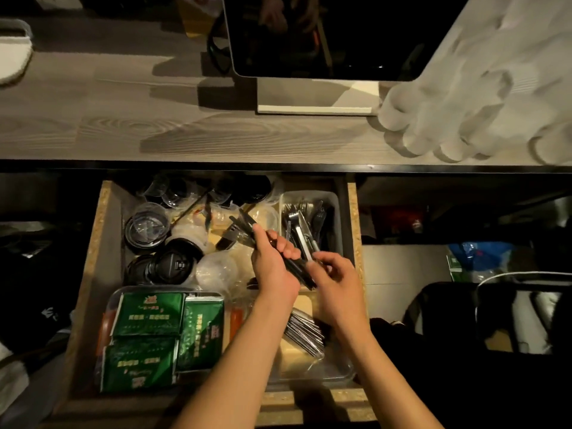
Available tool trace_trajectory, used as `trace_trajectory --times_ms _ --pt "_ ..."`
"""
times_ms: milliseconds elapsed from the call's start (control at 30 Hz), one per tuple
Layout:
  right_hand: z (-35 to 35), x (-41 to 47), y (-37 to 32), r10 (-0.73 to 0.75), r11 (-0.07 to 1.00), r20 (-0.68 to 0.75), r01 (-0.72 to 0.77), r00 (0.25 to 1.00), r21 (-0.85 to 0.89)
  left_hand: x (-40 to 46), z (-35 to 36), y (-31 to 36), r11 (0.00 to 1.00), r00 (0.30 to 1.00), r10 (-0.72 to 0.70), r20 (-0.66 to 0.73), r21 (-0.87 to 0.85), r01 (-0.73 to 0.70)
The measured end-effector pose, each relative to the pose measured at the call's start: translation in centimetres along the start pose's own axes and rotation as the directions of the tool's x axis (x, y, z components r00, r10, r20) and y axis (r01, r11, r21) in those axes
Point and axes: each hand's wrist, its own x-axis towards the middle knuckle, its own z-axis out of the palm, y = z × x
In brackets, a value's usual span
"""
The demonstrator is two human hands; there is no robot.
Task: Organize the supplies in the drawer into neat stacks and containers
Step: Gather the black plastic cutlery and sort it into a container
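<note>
**Sorting black cutlery over the open drawer**

I see the grey wood-grain worktop (123,131) above the open chipboard drawer (93,258). Green packets (148,314) fill its near left, black cup lids (173,267) behind them. Over its right side, my left hand (272,264) grips a bundle of black plastic cutlery (244,224); my right hand (337,280) pinches its near end.

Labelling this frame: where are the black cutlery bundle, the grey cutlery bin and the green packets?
black cutlery bundle (244,226): head view, fanned far tips.
grey cutlery bin (337,218): head view, right wall.
green packets (148,314): head view, top-left packet's face.
</note>
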Motion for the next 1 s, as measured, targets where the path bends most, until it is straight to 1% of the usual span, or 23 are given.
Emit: trace_trajectory --times_ms 33,100,167,267,367,433,500,567,600,667,733,800,900,1000 --pt "-0.7 -0.2 0.4 -0.035 0.997 0.022 0.036 0.999 -0.069 0.2 0.2 -0.4 1.000 1.000 0.008 0.006 0.022 -0.008" --pt "-1.7 -0.5 0.9 -0.024 0.995 0.067 0.030 0.997 -0.096 0.4 0.5 -1.2 0.995 1.000 0.006 0.016 0.103 -0.008" --pt "-2.6 -0.4 1.3 -0.010 0.992 0.074 0.019 0.997 -0.123 0.2 0.5 -2.1 0.982 1.000 -0.025 0.009 0.188 0.023" --pt "-3.6 0.0 1.8 -0.027 0.986 0.120 0.047 0.992 -0.162 0.4 0.0 -2.8 0.974 0.998 -0.069 0.002 0.215 0.067" --pt "-4.4 0.1 2.4 -0.055 0.970 0.175 0.095 0.983 -0.226 0.7 -0.3 -3.0 0.967 0.993 -0.107 0.057 0.237 0.090" --pt "-4.6 0.1 2.8 -0.037 0.977 0.148 0.067 0.988 -0.204 1.1 -0.7 -3.2 0.960 0.995 -0.089 0.045 0.271 0.074" --pt "-4.8 0.1 3.5 0.027 0.989 0.075 -0.015 0.997 -0.148 1.7 -1.1 -3.2 0.954 0.999 -0.049 0.017 0.298 0.042" --pt "-5.0 0.0 4.3 0.097 0.990 0.019 -0.095 0.995 -0.102 2.3 -1.6 -2.8 0.937 0.999 0.029 -0.019 0.349 -0.020" --pt "-5.1 -0.2 4.7 0.113 0.989 0.012 -0.111 0.994 -0.096 2.5 -1.8 -2.3 0.926 0.995 0.083 -0.047 0.374 -0.060" --pt "-5.3 -0.8 5.5 0.114 0.985 0.026 -0.110 0.993 -0.135 2.9 -2.3 -0.8 0.913 0.972 0.212 -0.107 0.378 -0.157" --pt "-5.6 -1.3 6.1 0.121 0.977 0.054 -0.109 0.991 -0.185 3.3 -2.7 1.1 0.898 0.940 0.321 -0.114 0.352 -0.264" --pt "-5.6 -1.7 6.5 0.154 0.966 0.098 -0.129 0.983 -0.226 3.8 -3.5 2.6 0.872 0.912 0.393 -0.120 0.364 -0.328" --pt "-4.7 -2.2 7.3 0.206 0.932 0.182 -0.137 0.961 -0.335 4.3 -4.7 4.3 0.855 0.896 0.433 -0.103 0.362 -0.371" --pt "-3.7 -2.9 8.1 0.236 0.870 0.230 -0.100 0.944 -0.483 4.0 -5.6 5.4 0.881 0.911 0.399 -0.109 0.320 -0.347"
